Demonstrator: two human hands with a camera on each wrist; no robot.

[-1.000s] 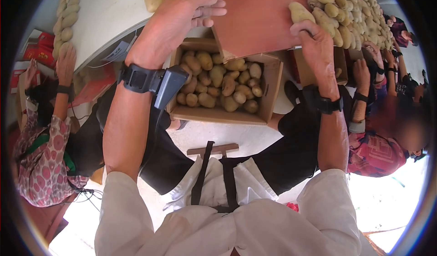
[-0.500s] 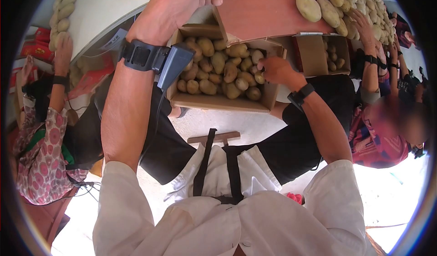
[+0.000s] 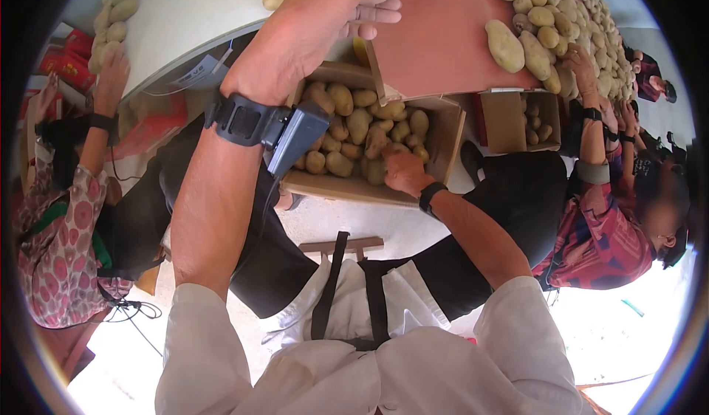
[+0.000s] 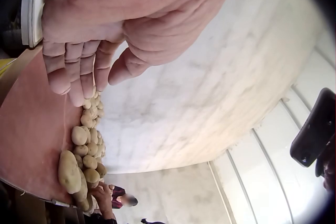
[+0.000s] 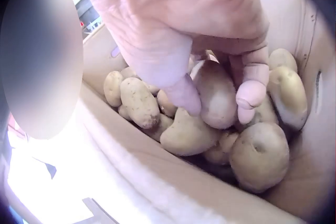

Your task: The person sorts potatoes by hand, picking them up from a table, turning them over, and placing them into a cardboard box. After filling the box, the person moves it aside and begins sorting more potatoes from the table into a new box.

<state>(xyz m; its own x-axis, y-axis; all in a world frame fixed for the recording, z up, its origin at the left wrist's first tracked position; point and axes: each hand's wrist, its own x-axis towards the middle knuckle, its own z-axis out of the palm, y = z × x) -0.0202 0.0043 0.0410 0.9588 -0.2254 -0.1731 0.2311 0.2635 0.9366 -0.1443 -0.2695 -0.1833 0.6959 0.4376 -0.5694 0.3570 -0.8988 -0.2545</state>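
A cardboard box [image 3: 354, 188] of potatoes [image 3: 358, 125] stands between the person's legs below the table edge. Inside it, near its front right side, is the right hand [image 3: 405, 170]. Thumb and fingers bend around a brownish potato [image 5: 216, 98] in the right wrist view, with other potatoes [image 5: 260, 155] lying close about it. The left hand [image 3: 317, 20] is raised over the table by the red board [image 3: 436, 38], its fingers extended and loosely together. Nothing is in the left palm [image 4: 136, 19], as the left wrist view shows.
At the board's right, a large pale potato [image 3: 505, 46] lies beside a long heap of potatoes [image 3: 583, 16]. A second open box [image 3: 509, 123] holds a few potatoes at right. People sit on both sides, one reaching a hand [image 3: 583, 71] to the heap.
The right hand has left a large potato at the board's right and come down into the box, then farther left among the potatoes. The left hand stays raised, shifting slightly.
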